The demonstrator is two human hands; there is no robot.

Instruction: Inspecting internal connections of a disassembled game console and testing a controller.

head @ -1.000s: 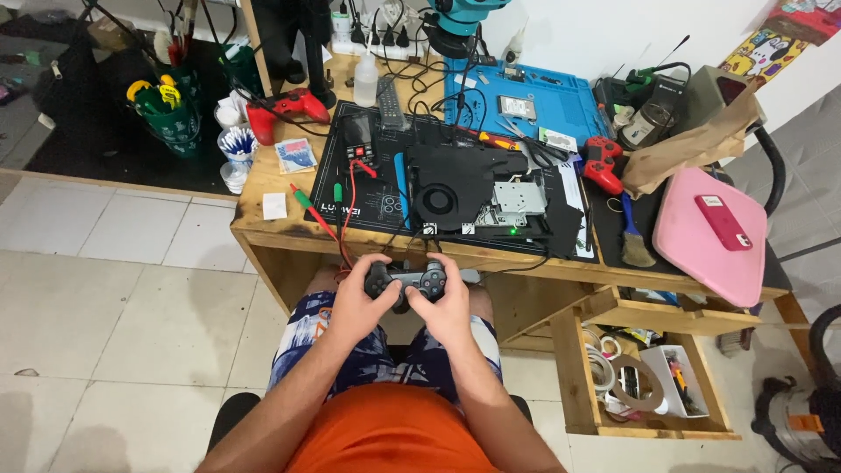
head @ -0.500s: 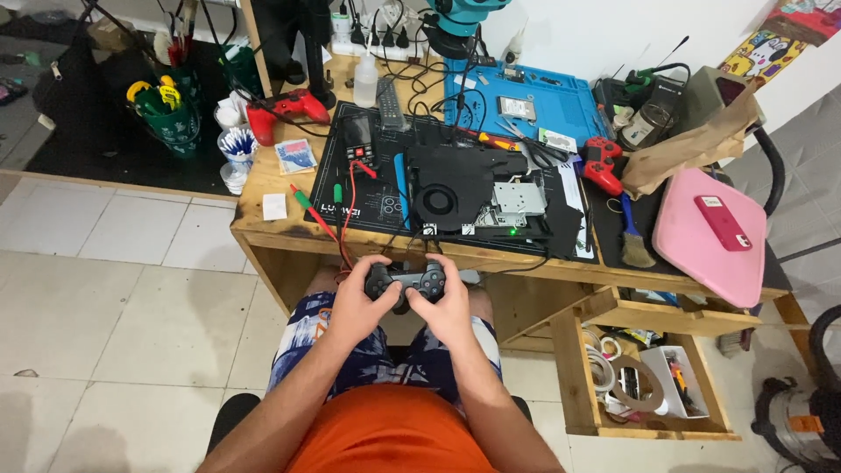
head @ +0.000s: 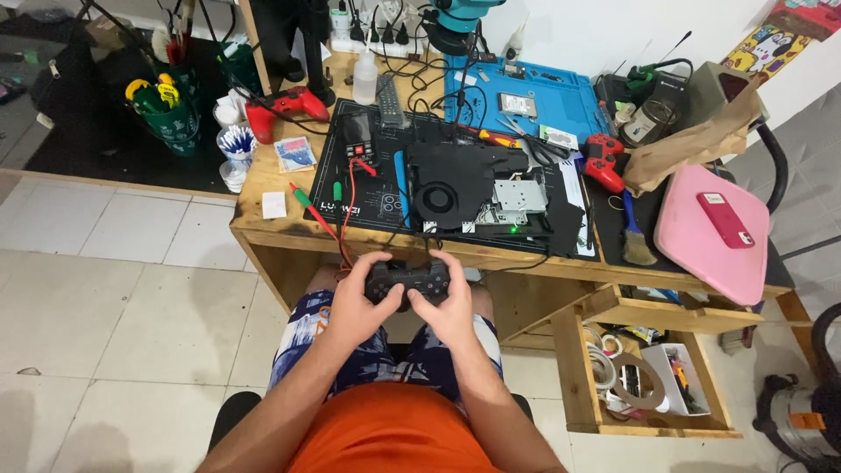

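We hold a black game controller (head: 407,282) in both hands, above our lap and just in front of the wooden desk (head: 263,229). Our left hand (head: 357,302) is curled around the left grip with the thumb lying on the face; our right hand (head: 447,308) is closed around the right grip in the same way, thumb on top. From the controller, the opened black console (head: 477,188) sits at twelve o'clock on the desk mat, fan showing and a small green light lit at its near edge. A multimeter (head: 357,137) lies at eleven o'clock, its red lead (head: 350,210) trailing down toward our hands. One red controller (head: 285,107) rests far off at eleven o'clock, another (head: 604,162) at one o'clock, and a pink case (head: 714,232) lies at two o'clock.

To do this well, we judge it best to keep both grips steady and level, press one button at a time with the thumbs, and keep our wrists clear of the leads and wires hanging over the desk edge so nothing on the open console gets tugged.
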